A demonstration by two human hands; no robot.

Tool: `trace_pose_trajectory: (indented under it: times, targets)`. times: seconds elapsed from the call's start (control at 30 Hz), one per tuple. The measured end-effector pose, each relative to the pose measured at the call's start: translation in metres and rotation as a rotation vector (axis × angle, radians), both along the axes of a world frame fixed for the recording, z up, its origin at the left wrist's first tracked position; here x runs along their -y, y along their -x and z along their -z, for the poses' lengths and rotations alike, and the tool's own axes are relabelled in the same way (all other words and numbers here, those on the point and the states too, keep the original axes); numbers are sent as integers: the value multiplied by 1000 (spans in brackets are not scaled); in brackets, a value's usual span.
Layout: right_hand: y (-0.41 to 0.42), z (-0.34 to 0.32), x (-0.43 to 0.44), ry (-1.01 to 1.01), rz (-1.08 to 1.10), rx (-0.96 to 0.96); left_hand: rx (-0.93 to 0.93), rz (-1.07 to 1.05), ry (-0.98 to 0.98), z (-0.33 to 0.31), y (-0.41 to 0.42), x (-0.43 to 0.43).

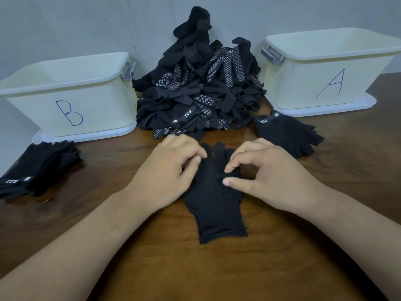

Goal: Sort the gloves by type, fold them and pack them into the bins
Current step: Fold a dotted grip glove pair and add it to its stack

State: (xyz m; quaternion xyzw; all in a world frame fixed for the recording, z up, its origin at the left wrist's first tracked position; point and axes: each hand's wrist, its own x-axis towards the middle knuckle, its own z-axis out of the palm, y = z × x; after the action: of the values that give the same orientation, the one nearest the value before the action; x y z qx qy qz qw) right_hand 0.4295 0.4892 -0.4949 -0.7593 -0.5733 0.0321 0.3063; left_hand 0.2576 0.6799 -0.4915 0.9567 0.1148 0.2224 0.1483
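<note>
black fabric of the plain glove (213, 200) is nipped between thumb and forefinger of the right hand (267, 174); the left hand (171, 168) curls over its fingers, hold unclear. the glove lies flat on the table (217, 268), cuff nearest the person. beyond the glove rises the unsorted pile (195, 92); left of the glove a sorted stack (39, 168) fronts bin b (97, 105), right of it another stack (288, 135) fronts bin a (303, 83). judged step: flattening; folding next needs fingers brought over to cuff.
</note>
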Motion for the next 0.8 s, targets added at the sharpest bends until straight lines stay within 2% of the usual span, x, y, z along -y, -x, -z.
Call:
trace_pose_trajectory:
  times: [0.1,0.27,0.33,0.5,0.63,0.8]
  targets:
    - [0,-2,-4,5,1,50,-197,-18,40,5,20,19]
    - [3,1,-10,440,-134,205,-451,-21,-59,13,26,21]
    - [2,0,-10,527,-139,233,-508,-25,-82,12,26,21]
    - [-6,-6,-7,598,-173,251,-563,-45,-36,7,25,25]
    - [-9,-5,-5,586,-165,216,-510,-23,0,8,29,24]
    - [-11,-11,1,326,-147,63,-84,-24,156,6,51,18]
